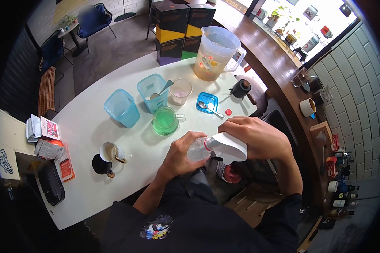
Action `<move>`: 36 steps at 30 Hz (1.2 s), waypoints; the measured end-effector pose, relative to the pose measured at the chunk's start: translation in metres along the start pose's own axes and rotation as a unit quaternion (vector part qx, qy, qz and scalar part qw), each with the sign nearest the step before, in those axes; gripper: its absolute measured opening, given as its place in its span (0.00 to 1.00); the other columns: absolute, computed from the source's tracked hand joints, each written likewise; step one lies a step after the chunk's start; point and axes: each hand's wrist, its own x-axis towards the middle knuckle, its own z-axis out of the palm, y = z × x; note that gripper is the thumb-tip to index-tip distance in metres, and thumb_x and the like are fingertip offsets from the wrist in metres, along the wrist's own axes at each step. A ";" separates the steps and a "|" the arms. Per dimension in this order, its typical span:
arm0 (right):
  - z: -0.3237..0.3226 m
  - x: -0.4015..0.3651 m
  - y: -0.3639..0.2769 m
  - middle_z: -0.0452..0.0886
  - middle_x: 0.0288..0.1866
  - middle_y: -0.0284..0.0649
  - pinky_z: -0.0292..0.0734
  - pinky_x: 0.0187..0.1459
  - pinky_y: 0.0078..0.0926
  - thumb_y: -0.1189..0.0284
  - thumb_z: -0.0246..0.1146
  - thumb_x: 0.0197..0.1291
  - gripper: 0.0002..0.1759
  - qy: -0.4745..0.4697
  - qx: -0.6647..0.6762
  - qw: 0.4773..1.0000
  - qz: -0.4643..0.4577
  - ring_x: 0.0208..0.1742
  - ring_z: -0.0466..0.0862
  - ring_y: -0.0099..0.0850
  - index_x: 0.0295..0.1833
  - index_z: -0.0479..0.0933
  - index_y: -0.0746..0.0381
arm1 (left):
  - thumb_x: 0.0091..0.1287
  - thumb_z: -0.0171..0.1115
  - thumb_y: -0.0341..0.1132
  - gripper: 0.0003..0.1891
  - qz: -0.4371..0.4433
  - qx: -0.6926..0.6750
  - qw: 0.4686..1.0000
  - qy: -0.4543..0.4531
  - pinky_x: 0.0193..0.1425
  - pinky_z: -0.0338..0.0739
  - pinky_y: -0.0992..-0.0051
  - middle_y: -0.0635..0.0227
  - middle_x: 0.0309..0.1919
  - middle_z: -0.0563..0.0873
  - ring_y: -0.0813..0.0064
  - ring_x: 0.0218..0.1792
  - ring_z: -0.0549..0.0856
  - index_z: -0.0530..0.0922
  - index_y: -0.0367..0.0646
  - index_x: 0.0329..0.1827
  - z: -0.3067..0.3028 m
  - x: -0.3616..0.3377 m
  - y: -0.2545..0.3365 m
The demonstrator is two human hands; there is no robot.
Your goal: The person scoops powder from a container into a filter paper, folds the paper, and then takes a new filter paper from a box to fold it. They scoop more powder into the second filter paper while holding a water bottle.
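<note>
My left hand (pixel 178 154) wraps round a clear plastic bottle (pixel 195 150), which lies tilted with its red-ringed neck toward the right. In my right hand (pixel 259 135) is a white funnel-like piece (pixel 229 148), its narrow end right at the bottle's mouth; the fingers close over its top. Both are held above the table's near edge. A small red cap (pixel 228 112) lies beyond my right hand. Near it, a spoon (pixel 210 109) rests across a blue lid (pixel 207 101). The glass mug (pixel 165 121) beyond my left hand contains green liquid.
On the white table (pixel 88 194) stand two blue containers (pixel 121 108), a clear cup (pixel 181 91), a large pitcher (pixel 217 52), a black pot (pixel 240 89) and a white cup (pixel 111 152). Stacked boxes (pixel 172 21) are at the back; a wooden counter (pixel 278 63) runs along the right.
</note>
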 end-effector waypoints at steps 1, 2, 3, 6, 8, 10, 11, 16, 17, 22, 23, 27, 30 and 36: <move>-0.001 0.000 0.000 0.81 0.43 0.48 0.78 0.46 0.42 0.72 0.73 0.44 0.26 -0.002 -0.013 1.000 -0.007 0.47 0.83 0.50 0.50 0.75 0.65 | 0.47 0.77 0.31 0.30 0.001 -0.003 1.000 0.001 0.50 0.80 0.65 0.56 0.46 0.84 0.55 0.45 0.87 0.74 0.40 0.56 0.000 0.001 0.001; -0.002 0.000 -0.001 0.81 0.43 0.48 0.78 0.46 0.43 0.72 0.72 0.44 0.25 -0.003 -0.027 1.000 -0.013 0.47 0.83 0.50 0.50 0.74 0.65 | 0.47 0.77 0.31 0.30 0.003 -0.004 1.000 0.001 0.50 0.80 0.65 0.56 0.46 0.84 0.55 0.45 0.87 0.74 0.40 0.56 0.001 0.002 0.001; -0.004 0.001 -0.004 0.81 0.43 0.48 0.78 0.46 0.43 0.72 0.72 0.44 0.25 -0.003 -0.028 1.000 -0.013 0.47 0.83 0.50 0.50 0.74 0.65 | 0.48 0.77 0.31 0.31 -0.003 -0.009 1.000 0.000 0.50 0.81 0.65 0.56 0.46 0.85 0.55 0.45 0.87 0.74 0.41 0.56 0.002 0.003 0.002; -0.010 0.002 -0.012 0.81 0.42 0.51 0.78 0.46 0.44 0.81 0.71 0.40 0.20 0.001 -0.032 0.999 -0.001 0.47 0.82 0.54 0.42 0.74 0.68 | 0.48 0.78 0.32 0.31 -0.004 -0.019 1.000 0.002 0.50 0.81 0.65 0.56 0.46 0.85 0.56 0.45 0.87 0.74 0.41 0.56 0.004 0.004 0.002; -0.013 0.002 -0.012 0.81 0.41 0.53 0.78 0.47 0.45 0.83 0.69 0.39 0.20 -0.001 -0.048 0.999 -0.014 0.48 0.82 0.55 0.42 0.73 0.69 | 0.48 0.78 0.32 0.31 -0.001 -0.023 1.000 0.006 0.50 0.81 0.65 0.56 0.46 0.85 0.56 0.45 0.87 0.74 0.41 0.56 0.007 0.005 0.002; -0.013 0.002 -0.011 0.81 0.41 0.53 0.78 0.46 0.45 0.83 0.69 0.38 0.21 0.005 -0.063 0.998 -0.023 0.47 0.82 0.55 0.42 0.72 0.69 | 0.46 0.78 0.32 0.34 -0.010 -0.021 1.000 0.007 0.50 0.80 0.67 0.56 0.42 0.85 0.63 0.44 0.87 0.73 0.38 0.58 0.008 0.006 0.002; -0.013 0.002 -0.010 0.81 0.40 0.53 0.78 0.46 0.46 0.84 0.68 0.38 0.21 0.010 -0.075 0.997 -0.033 0.47 0.82 0.55 0.42 0.72 0.69 | 0.46 0.78 0.32 0.34 -0.009 -0.021 1.000 0.008 0.50 0.80 0.67 0.56 0.42 0.85 0.63 0.44 0.87 0.73 0.38 0.58 0.008 0.006 0.003; -0.014 0.002 -0.009 0.80 0.38 0.53 0.77 0.44 0.46 0.84 0.68 0.36 0.22 0.003 -0.102 0.994 -0.037 0.46 0.82 0.55 0.41 0.71 0.69 | 0.49 0.78 0.35 0.32 -0.020 -0.020 1.000 0.010 0.51 0.81 0.66 0.55 0.46 0.85 0.57 0.45 0.87 0.73 0.41 0.57 0.010 0.008 0.007; -0.015 0.002 -0.009 0.80 0.37 0.53 0.77 0.44 0.45 0.84 0.69 0.36 0.22 -0.003 -0.083 0.996 -0.030 0.45 0.82 0.55 0.41 0.71 0.69 | 0.49 0.78 0.35 0.32 -0.019 -0.020 1.000 0.011 0.51 0.81 0.66 0.55 0.46 0.85 0.57 0.45 0.87 0.73 0.41 0.57 0.010 0.008 0.007; -0.013 0.001 -0.008 0.79 0.37 0.53 0.77 0.45 0.45 0.84 0.69 0.34 0.24 -0.002 -0.114 0.993 -0.032 0.46 0.81 0.55 0.41 0.70 0.68 | 0.49 0.78 0.36 0.32 -0.008 -0.028 0.999 0.018 0.50 0.82 0.65 0.54 0.45 0.85 0.56 0.45 0.88 0.73 0.41 0.58 0.013 0.007 0.003; -0.013 0.001 -0.008 0.79 0.37 0.53 0.77 0.45 0.45 0.84 0.69 0.34 0.24 0.002 -0.118 0.992 -0.035 0.46 0.81 0.55 0.41 0.70 0.68 | 0.49 0.78 0.36 0.32 -0.008 -0.028 0.999 0.018 0.50 0.82 0.65 0.54 0.45 0.85 0.56 0.45 0.88 0.73 0.41 0.58 0.013 0.008 0.003; -0.013 0.000 -0.010 0.79 0.37 0.53 0.77 0.45 0.45 0.84 0.69 0.33 0.24 0.007 -0.113 0.993 -0.034 0.46 0.81 0.55 0.41 0.70 0.68 | 0.49 0.78 0.36 0.33 0.008 -0.023 1.000 0.020 0.49 0.82 0.65 0.53 0.43 0.85 0.56 0.44 0.88 0.72 0.40 0.58 0.015 0.008 0.003; -0.013 0.001 -0.012 0.79 0.37 0.53 0.77 0.45 0.45 0.84 0.69 0.32 0.24 0.007 -0.118 0.992 -0.031 0.46 0.81 0.55 0.41 0.70 0.68 | 0.49 0.78 0.36 0.33 0.006 -0.025 1.000 0.016 0.50 0.82 0.65 0.53 0.43 0.85 0.56 0.44 0.88 0.72 0.40 0.58 0.016 0.006 0.000; -0.015 0.002 -0.014 0.80 0.44 0.50 0.77 0.52 0.42 0.77 0.73 0.35 0.31 -0.033 -0.147 0.989 -0.005 0.50 0.81 0.50 0.50 0.73 0.69 | 0.50 0.78 0.36 0.33 0.009 -0.040 0.999 0.022 0.50 0.82 0.66 0.54 0.43 0.86 0.56 0.44 0.88 0.72 0.40 0.58 0.014 0.006 0.002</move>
